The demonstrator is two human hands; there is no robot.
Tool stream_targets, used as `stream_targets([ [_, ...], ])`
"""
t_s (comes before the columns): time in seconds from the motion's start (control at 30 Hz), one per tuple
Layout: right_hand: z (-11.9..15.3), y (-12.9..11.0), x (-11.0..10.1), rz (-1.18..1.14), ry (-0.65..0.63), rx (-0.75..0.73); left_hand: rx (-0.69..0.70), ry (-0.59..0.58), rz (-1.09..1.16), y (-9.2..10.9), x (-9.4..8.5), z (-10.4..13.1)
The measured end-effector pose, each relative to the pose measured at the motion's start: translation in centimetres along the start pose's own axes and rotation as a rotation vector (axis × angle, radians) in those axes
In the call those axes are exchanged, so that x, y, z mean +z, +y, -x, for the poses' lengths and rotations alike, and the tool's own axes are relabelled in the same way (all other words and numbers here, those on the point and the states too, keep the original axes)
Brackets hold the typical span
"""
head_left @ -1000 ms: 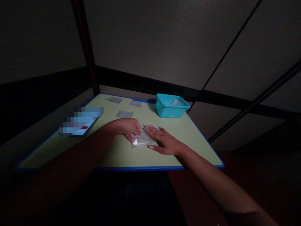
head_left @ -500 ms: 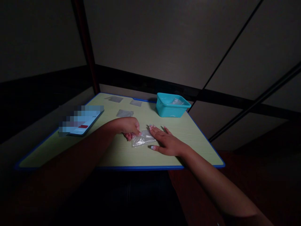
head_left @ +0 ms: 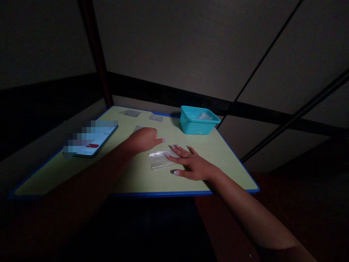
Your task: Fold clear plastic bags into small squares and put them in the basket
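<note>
A clear plastic bag [head_left: 158, 161] lies flat on the light-green tabletop. My right hand [head_left: 192, 165] rests palm down with fingers spread, its fingertips over the bag's right part. Up and to the left, apart from that bag, is my left hand [head_left: 144, 139]. Its thumb stretches out to the right with nothing visible against it; the other fingers are hidden beneath the hand. Just behind my left hand a second flat plastic bag [head_left: 138, 128] shows only its far edge, the rest being covered.
A turquoise plastic basket [head_left: 197, 127] with clear plastic inside stands at the back right. More flat bags, one at the far left [head_left: 132, 113] and one nearer the middle [head_left: 156, 118], lie along the back. A tablet [head_left: 94, 143], partly pixelated, lies on the left.
My left hand has let go of the clear bag's upper left side and moved up and left, over the second bag. My right hand's fingers have spread a little; it stays on the bag.
</note>
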State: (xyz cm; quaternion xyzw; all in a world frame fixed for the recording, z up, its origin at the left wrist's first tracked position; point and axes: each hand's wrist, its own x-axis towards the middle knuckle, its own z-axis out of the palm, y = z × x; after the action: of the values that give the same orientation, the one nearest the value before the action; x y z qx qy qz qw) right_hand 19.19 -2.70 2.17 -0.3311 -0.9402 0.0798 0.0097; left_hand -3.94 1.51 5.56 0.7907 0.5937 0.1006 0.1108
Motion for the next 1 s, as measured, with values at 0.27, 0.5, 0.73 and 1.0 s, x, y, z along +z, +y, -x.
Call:
stream_targets([
  [0.27,-0.1,0.0,0.0,0.003,-0.03,0.0,0.381,0.068,-0.104,2.2,4.6,1.5],
  [0.5,-0.1,-0.3,0.0,-0.044,0.031,0.02,0.202,-0.111,-0.208,2.0,5.9,1.5],
  [0.73,0.3,0.8,0.1,-0.044,0.036,0.235,0.147,-0.161,-0.211,2.6,5.3,1.9],
  [1.0,0.2,0.8,0.3,-0.03,0.084,0.107,0.146,-0.145,-0.198,2.3,5.6,1.7],
])
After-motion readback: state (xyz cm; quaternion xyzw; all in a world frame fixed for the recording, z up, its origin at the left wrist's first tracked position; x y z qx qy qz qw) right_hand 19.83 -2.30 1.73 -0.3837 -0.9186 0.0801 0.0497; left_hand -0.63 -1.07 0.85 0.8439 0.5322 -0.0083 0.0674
